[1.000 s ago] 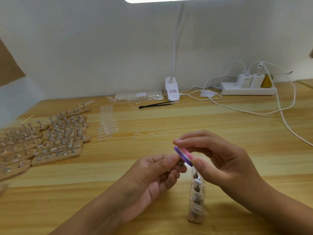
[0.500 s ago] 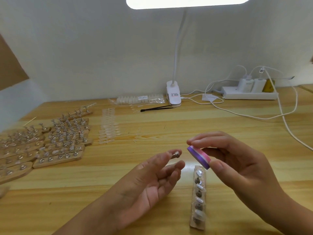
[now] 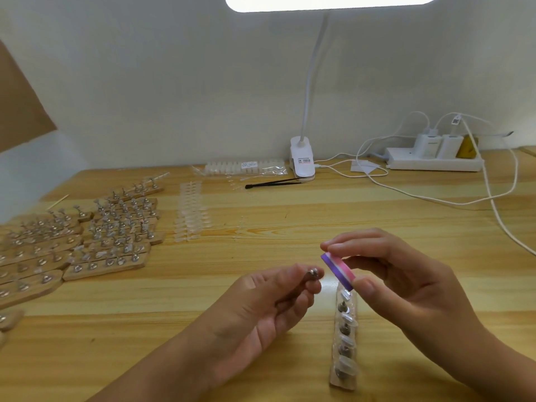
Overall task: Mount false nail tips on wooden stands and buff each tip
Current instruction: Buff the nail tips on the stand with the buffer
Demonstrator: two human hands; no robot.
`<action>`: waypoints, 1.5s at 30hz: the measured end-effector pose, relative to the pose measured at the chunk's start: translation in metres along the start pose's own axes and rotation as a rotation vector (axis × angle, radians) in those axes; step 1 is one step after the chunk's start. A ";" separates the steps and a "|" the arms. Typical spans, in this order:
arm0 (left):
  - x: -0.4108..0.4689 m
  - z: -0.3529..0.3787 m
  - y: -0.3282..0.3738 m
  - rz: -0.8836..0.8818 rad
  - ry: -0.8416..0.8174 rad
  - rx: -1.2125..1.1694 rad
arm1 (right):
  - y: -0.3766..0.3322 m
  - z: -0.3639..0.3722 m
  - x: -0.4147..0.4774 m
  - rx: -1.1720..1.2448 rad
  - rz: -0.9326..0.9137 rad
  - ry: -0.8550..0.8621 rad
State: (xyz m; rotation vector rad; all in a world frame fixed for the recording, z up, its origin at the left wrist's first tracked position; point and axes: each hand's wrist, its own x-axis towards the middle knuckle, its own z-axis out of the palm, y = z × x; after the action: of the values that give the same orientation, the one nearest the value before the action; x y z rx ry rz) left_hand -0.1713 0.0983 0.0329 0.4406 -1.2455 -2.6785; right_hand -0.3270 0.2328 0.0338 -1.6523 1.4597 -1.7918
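Wood-grain bench point(image 3: 261, 221), pale yellow, carried the whole lot. Above its near middle the left hand point(image 3: 261, 309), palm up, pinched a small metal-headed peg point(image 3: 312, 274) between thumb and fingertips; blur hid whether a nail tip sat on it. Opposite, the right hand point(image 3: 406, 288) gripped a pink-and-purple buffing block point(image 3: 338, 267) between thumb and fingers, tilted, its upper corner just beside the peg; contact could not be told. Below the block, flat on the bench, lay one wooden stand point(image 3: 343, 382) pointing away from the person, with a row of metal pegs and clear nail tips point(image 3: 348, 317) mounted along it. At far left, many more stands point(image 3: 110, 250) lay packed side by side, their pegs upright. Just right of them, loose clear tips point(image 3: 191, 216) sat in rows. Along the back wall: a bag of tips point(image 3: 246, 167), black tweezers point(image 3: 272, 183), a white clip lamp point(image 3: 302, 163), lit, and a white power strip point(image 3: 435, 163) with chargers point(image 3: 429, 145) plugged in.
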 end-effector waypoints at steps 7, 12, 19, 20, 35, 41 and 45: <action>-0.001 0.003 -0.002 0.009 0.030 0.160 | 0.003 0.004 0.000 -0.007 0.050 -0.070; -0.002 0.005 -0.001 0.013 0.028 0.152 | 0.002 0.002 0.002 -0.003 0.040 -0.103; -0.003 0.010 -0.009 -0.048 -0.038 0.184 | 0.006 0.004 0.003 0.020 0.057 -0.125; -0.004 0.010 -0.009 -0.047 -0.045 0.190 | 0.005 0.003 0.002 0.015 0.054 -0.116; 0.002 0.004 -0.006 0.027 0.063 0.087 | 0.005 0.003 0.001 -0.058 -0.036 -0.059; 0.003 0.008 -0.006 0.025 0.083 0.063 | 0.006 0.006 0.003 -0.101 -0.052 -0.043; 0.002 0.008 -0.002 0.034 0.044 0.087 | 0.003 0.004 0.004 -0.091 -0.045 -0.033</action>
State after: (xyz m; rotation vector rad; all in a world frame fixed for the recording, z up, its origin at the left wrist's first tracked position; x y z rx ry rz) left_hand -0.1762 0.1045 0.0360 0.4829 -1.3478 -2.5795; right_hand -0.3262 0.2267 0.0325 -1.7640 1.5225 -1.7362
